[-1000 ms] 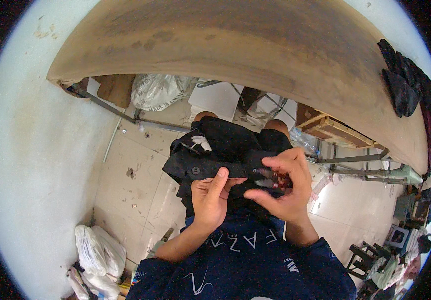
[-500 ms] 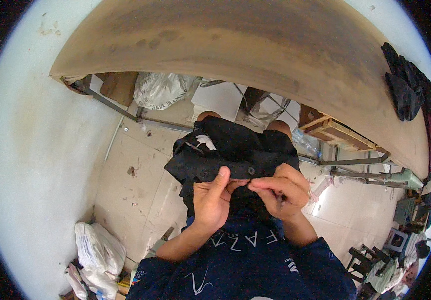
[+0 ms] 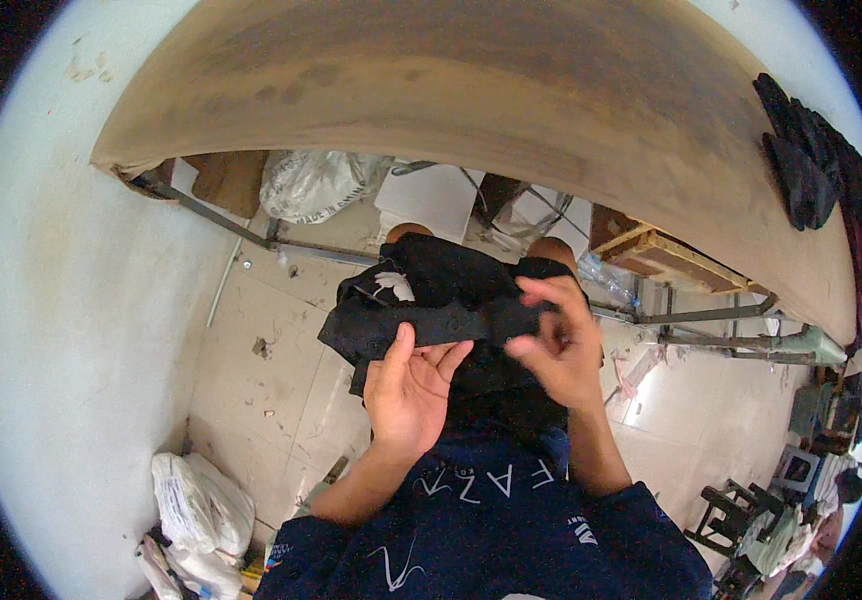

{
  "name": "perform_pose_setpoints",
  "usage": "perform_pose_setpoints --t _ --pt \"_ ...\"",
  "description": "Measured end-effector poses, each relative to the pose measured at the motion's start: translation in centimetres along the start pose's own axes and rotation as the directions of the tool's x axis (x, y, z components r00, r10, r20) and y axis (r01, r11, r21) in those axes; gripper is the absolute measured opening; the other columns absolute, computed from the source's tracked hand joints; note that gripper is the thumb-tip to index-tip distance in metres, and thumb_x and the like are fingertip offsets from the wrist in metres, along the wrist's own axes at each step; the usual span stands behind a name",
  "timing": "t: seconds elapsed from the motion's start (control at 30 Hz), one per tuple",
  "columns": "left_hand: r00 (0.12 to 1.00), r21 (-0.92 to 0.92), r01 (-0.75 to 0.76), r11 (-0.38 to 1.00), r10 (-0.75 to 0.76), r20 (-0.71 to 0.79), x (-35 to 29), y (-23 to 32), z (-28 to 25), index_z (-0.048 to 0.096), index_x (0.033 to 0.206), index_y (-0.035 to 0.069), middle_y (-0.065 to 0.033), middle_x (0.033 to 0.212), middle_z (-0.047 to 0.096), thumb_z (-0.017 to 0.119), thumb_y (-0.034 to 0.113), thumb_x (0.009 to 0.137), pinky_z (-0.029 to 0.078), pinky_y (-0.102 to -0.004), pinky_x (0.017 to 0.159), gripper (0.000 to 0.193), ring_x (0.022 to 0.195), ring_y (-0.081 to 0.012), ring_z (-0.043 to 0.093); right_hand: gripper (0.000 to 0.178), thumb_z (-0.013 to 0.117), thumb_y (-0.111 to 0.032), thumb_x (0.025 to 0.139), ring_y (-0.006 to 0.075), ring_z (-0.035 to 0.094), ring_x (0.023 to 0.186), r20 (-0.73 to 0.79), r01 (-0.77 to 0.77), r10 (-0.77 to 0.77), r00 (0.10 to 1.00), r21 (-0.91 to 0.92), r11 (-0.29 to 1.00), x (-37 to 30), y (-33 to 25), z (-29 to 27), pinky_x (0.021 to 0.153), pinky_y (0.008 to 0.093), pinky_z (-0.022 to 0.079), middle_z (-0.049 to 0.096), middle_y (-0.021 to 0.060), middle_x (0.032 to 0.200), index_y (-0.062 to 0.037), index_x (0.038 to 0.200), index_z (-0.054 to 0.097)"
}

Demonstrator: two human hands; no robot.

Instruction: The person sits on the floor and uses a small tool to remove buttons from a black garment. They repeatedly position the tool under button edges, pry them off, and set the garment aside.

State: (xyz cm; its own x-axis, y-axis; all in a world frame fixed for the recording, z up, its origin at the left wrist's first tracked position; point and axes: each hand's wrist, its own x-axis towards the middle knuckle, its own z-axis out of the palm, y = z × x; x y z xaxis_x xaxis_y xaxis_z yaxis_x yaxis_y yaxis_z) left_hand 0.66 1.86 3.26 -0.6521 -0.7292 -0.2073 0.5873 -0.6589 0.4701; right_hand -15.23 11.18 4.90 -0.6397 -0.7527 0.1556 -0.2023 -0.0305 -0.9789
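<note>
Brown worktop (image 3: 431, 90) stands ahead; the black garment (image 3: 451, 265) lies over the legs (image 3: 553, 247), seemingly for support. The right hand (image 3: 569, 350) has its blurred fingers apart; the left hand (image 3: 409, 400) clamps the garment's band (image 3: 426, 327), likely to steady it.

1. Garment (image 3: 431, 262), at the centre: black, with a white shape (image 3: 393, 287) toward its ten o'clock.
2. Shirt (image 3: 481, 530), at six o'clock: navy blue, marked with white lettering and thin white strokes.
3. Worktop (image 3: 471, 90), at twelve o'clock: tan, blotched darker brown.
4. Floor tiles (image 3: 241, 370), at eight o'clock: pale beige with dark specks.
5. Plastic bags (image 3: 196, 500), between seven and eight o'clock: white.
6. Draped cloth (image 3: 803, 180), at two o'clock: black.
7. Wall (image 3: 61, 300), at nine o'clock: whitish, faintly smudged brown.
</note>
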Motion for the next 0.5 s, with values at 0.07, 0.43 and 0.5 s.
perform_pose_setpoints --t 0.07,0.43,0.5 --pt "1.0 -0.037 0.002 0.999 -0.002 0.015 -0.1 0.1 -0.2 0.059 0.12 0.005 -0.0136 0.115 0.068 0.04 0.029 0.105 0.054 -0.0407 0.097 0.034 0.107 -0.0262 0.067 0.035 0.084 -0.016 0.075 0.0039 0.042 0.06 0.146 0.146 -0.141 0.979 -0.024 0.989 0.9 1.6 0.7 0.052 0.0194 0.03 0.058 0.0038 0.09 0.0 0.099 0.065" --pt "0.994 -0.027 -0.03 0.999 0.032 0.103 -0.2 -0.2 0.8 0.054 0.123 0.003 -0.0129 0.111 0.066 0.053 0.031 0.102 0.051 -0.04 0.096 0.036 0.106 -0.0235 0.064 0.028 0.084 -0.005 0.069 0.0145 0.057 0.065 0.196 0.178 -0.152 0.969 -0.122 0.976 0.4 0.0 0.1 0.056 0.0271 0.042 0.061 0.005 0.077 -0.0024 0.092 0.069" --pt "0.992 0.153 -0.052 0.987 0.033 0.123 -0.4 -1.0 0.9 0.056 0.122 0.003 -0.0112 0.111 0.065 0.062 0.022 0.097 0.051 -0.0378 0.096 0.032 0.106 -0.0218 0.063 0.029 0.084 -0.005 0.069 0.018 0.06 0.068 0.216 0.221 -0.184 0.959 -0.162 0.962 0.2 -0.2 0.0 0.058 0.0292 0.046 0.062 0.0067 0.078 -0.0024 0.093 0.069"
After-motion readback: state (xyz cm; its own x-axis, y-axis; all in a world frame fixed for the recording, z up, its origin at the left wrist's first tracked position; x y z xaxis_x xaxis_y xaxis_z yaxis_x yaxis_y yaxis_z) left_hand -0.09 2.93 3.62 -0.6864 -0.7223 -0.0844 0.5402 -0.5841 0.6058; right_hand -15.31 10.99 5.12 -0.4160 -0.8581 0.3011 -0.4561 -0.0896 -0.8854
